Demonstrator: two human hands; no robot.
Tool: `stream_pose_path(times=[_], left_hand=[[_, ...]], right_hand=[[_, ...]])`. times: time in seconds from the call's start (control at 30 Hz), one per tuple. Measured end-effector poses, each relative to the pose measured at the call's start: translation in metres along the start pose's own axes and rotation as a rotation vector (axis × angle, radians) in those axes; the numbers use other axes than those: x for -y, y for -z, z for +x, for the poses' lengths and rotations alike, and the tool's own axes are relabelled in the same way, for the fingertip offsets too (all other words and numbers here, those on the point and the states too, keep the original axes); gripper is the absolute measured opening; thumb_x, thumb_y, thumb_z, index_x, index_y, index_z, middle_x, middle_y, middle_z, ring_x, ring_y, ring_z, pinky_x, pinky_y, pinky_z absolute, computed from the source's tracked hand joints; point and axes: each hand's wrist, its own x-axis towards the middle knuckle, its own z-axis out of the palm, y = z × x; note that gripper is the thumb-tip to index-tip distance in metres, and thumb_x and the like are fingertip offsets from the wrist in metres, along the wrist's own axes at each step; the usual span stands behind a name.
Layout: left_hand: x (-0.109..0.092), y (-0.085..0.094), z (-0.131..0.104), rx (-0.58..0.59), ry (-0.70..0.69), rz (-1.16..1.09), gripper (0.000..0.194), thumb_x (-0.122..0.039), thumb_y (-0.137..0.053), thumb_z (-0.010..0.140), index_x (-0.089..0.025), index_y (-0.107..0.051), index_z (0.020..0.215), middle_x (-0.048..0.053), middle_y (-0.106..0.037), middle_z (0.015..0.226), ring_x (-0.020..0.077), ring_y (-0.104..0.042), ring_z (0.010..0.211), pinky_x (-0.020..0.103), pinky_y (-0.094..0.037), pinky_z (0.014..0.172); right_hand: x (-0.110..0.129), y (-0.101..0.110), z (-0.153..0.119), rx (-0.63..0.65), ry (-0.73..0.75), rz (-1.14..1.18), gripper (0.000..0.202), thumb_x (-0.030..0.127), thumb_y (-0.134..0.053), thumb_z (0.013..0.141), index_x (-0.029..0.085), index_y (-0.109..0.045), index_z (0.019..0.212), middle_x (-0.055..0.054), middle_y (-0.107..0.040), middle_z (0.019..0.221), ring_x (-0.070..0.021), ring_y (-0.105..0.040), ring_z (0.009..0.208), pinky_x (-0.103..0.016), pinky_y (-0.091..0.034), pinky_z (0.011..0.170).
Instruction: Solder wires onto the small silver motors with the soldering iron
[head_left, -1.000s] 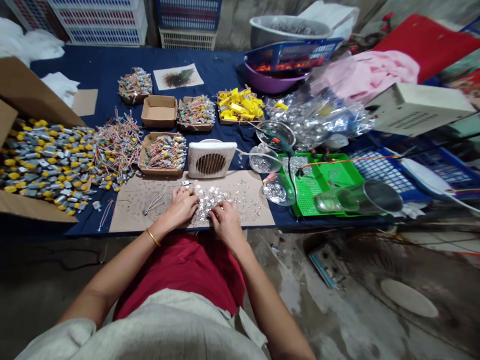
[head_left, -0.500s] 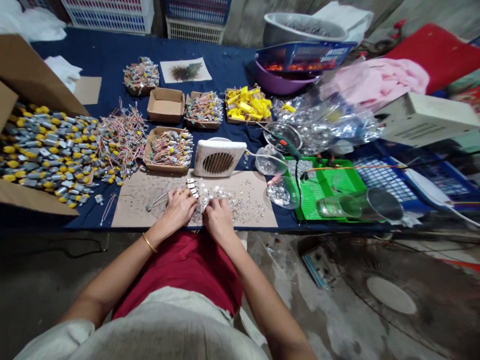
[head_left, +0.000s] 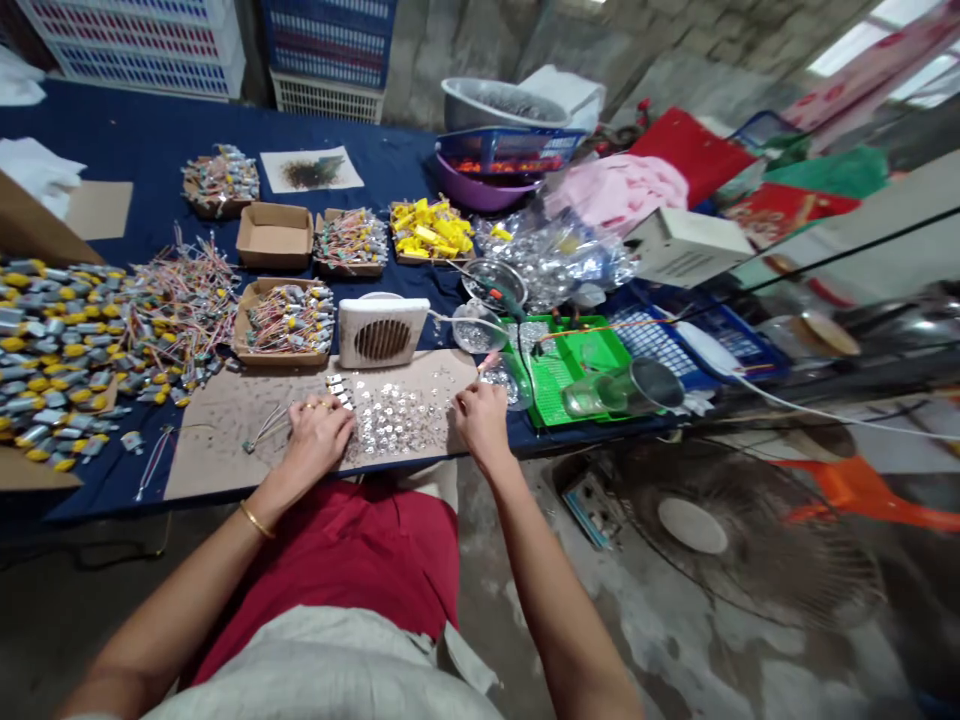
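Note:
My left hand (head_left: pixel 319 435) rests on the cardboard sheet (head_left: pixel 217 425), fingers bent and pressed together; what lies under them is hidden. Right beside its fingertips stands a short row of small motors (head_left: pixel 339 390). Wires with a small connector (head_left: pixel 259 432) stick out to its left. My right hand (head_left: pixel 482 420) is at the sheet's right end with fingers curled into a pinch, close to a clear bowl of shiny metal pieces (head_left: pixel 507 382); anything in the pinch is too small to see. Many small metal pieces (head_left: pixel 397 415) lie scattered between the hands.
Behind the sheet stands a small white fan (head_left: pixel 384 332). Cardboard trays of wired motors (head_left: pixel 289 320) and yellow parts (head_left: pixel 431 230) stand farther back. Loose motors (head_left: pixel 52 350) pile up at left. A green basket (head_left: pixel 551 390) holding a soldering iron (head_left: pixel 504 300) nearby and a jar (head_left: pixel 622 390) is at right.
My right hand has moved right, from the scattered metal pieces to the sheet's right end by the bowl. My left hand stays beside the motor row. The view has turned right.

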Motion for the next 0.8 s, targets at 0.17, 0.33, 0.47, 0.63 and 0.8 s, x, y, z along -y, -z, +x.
stream_pose_path(times=[0.17,0.33,0.47,0.63,0.8], left_hand=[[-0.001,0.009,-0.008,-0.049,0.007,0.042,0.019,-0.029,-0.055,0.091,-0.022,-0.072,0.093,0.010,-0.067,0.106,0.0266,-0.052,0.103,0.045,-0.024,0.094],[-0.008,0.003,-0.010,-0.020,-0.012,0.052,0.019,-0.027,-0.054,0.091,-0.022,-0.073,0.093,0.009,-0.066,0.105,0.0261,-0.052,0.101,0.045,-0.025,0.093],[-0.015,-0.003,-0.005,-0.007,-0.046,0.021,0.019,-0.027,-0.054,0.092,-0.021,-0.072,0.094,0.010,-0.066,0.104,0.0257,-0.052,0.102,0.045,-0.026,0.094],[-0.012,0.004,-0.007,0.031,0.001,-0.012,0.021,-0.028,-0.054,0.092,-0.021,-0.073,0.097,0.010,-0.066,0.103,0.0263,-0.052,0.103,0.047,-0.027,0.094],[-0.013,0.012,-0.004,0.103,0.129,-0.304,0.020,-0.028,-0.057,0.089,-0.020,-0.073,0.097,0.008,-0.068,0.103,0.0262,-0.054,0.105,0.046,-0.033,0.096]], right_hand=[[-0.004,-0.017,0.030,0.014,0.029,-0.003,0.022,0.021,-0.054,0.089,0.017,-0.072,0.078,-0.013,-0.060,0.095,-0.0270,-0.042,0.091,-0.040,-0.035,0.084],[-0.001,-0.020,0.041,0.021,0.035,0.008,0.024,0.020,-0.050,0.090,0.016,-0.072,0.080,-0.014,-0.060,0.094,-0.0272,-0.041,0.091,-0.042,-0.033,0.086],[0.002,-0.025,0.053,0.051,0.035,0.031,0.022,0.019,-0.051,0.089,0.016,-0.071,0.082,-0.015,-0.059,0.099,-0.0275,-0.040,0.093,-0.041,-0.034,0.083],[0.005,-0.030,0.063,0.067,0.024,0.118,0.022,0.020,-0.051,0.088,0.016,-0.071,0.079,-0.016,-0.059,0.100,-0.0289,-0.041,0.095,-0.042,-0.034,0.084],[0.025,-0.009,0.038,0.040,0.055,0.291,0.017,0.023,-0.054,0.088,0.018,-0.069,0.084,-0.012,-0.060,0.100,-0.0258,-0.048,0.098,-0.041,-0.036,0.093]])
